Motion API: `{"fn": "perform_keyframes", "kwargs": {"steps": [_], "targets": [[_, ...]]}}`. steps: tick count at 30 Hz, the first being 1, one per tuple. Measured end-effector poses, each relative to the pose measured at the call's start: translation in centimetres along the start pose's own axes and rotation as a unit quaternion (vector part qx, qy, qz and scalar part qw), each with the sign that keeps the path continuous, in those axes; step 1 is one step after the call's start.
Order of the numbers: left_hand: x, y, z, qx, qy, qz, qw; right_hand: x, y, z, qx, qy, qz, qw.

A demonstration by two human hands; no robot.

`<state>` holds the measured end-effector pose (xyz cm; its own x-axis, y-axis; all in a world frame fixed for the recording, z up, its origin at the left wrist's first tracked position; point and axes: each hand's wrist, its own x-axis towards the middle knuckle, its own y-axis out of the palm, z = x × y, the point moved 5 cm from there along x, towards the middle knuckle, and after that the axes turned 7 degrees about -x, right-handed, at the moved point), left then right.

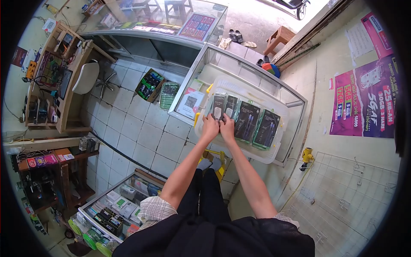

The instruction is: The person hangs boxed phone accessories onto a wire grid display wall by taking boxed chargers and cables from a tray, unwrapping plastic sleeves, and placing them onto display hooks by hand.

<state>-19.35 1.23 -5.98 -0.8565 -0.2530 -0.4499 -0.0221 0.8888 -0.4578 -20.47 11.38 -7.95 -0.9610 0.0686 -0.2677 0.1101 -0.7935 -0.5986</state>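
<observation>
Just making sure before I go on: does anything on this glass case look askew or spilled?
Nothing looks spilled. One thing seems slightly off: the translucent plastic container covers part of the near frame of the glass case and appears to overhang it, rather than sitting wholly on top.

Black garment (pixel 214 237), pale checked sleeves (pixel 157 209), black trousers (pixel 210 192).
</observation>
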Motion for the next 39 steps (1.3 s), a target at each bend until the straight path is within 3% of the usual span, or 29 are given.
{"fn": "perform_keyframes", "kwargs": {"steps": [3, 5, 6, 8, 12, 14, 16, 18, 20, 22, 25, 32, 33, 35, 37, 39], "targets": [[-1.3, -0.1, -0.6, -0.023, 0.047, -0.041, 0.998, 0.0, -0.6, -0.9, 0.041, 0.036, 0.008, 0.998], [-2.1, 0.0, -0.2, -0.023, 0.118, -0.086, 0.989, -0.8, -1.8, -0.3, 0.202, 0.048, 0.011, 0.978], [-2.9, -0.3, -0.5, -0.024, 0.127, -0.082, 0.988, -1.3, -2.8, 0.3, 0.204, 0.046, 0.003, 0.978], [-5.1, -1.4, -2.4, -0.212, 0.154, -0.014, 0.965, -2.7, -4.8, 2.0, 0.286, 0.009, 0.010, 0.958], [-11.0, -3.3, -7.6, -0.235, 0.242, 0.056, 0.940, -7.0, -11.3, 7.0, 0.401, -0.064, 0.005, 0.914], [-13.6, -3.4, -10.2, -0.222, 0.342, 0.085, 0.909, -9.3, -14.8, 7.7, 0.398, -0.080, -0.015, 0.914], [-15.5, -3.3, -12.7, -0.227, 0.375, 0.145, 0.887, -12.6, -18.8, 9.3, 0.348, -0.114, -0.061, 0.929], [-17.6, -3.9, -16.2, -0.180, 0.476, 0.090, 0.856, -15.7, -22.4, 9.3, 0.335, -0.129, -0.119, 0.926], [-18.7, -3.6, -20.4, -0.297, 0.450, 0.178, 0.823, -19.3, -26.0, 9.6, 0.288, -0.136, -0.187, 0.929], [-21.3, -3.0, -25.0, -0.402, 0.400, 0.335, 0.752, -23.0, -29.0, 9.8, 0.273, -0.132, -0.242, 0.922], [-27.9, -2.5, -30.3, -0.386, 0.441, 0.437, 0.683, -28.0, -31.9, 8.9, 0.229, -0.134, -0.329, 0.906], [-40.6, 2.1, -33.9, -0.314, 0.477, 0.560, 0.600, -39.5, -35.8, 5.8, 0.193, -0.137, -0.516, 0.823], [-42.7, 2.7, -34.1, -0.344, 0.427, 0.584, 0.599, -41.4, -36.4, 5.9, 0.185, -0.137, -0.527, 0.818], [-46.4, 4.0, -34.0, -0.329, 0.448, 0.608, 0.566, -45.0, -37.5, 6.1, 0.173, -0.132, -0.559, 0.800], [-50.0, 4.8, -33.9, -0.319, 0.449, 0.627, 0.551, -48.8, -38.6, 7.1, 0.167, -0.206, -0.624, 0.735], [-53.0, 5.8, -33.3, -0.313, 0.456, 0.650, 0.521, -52.4, -40.0, 8.7, 0.181, -0.213, -0.650, 0.707]]}}
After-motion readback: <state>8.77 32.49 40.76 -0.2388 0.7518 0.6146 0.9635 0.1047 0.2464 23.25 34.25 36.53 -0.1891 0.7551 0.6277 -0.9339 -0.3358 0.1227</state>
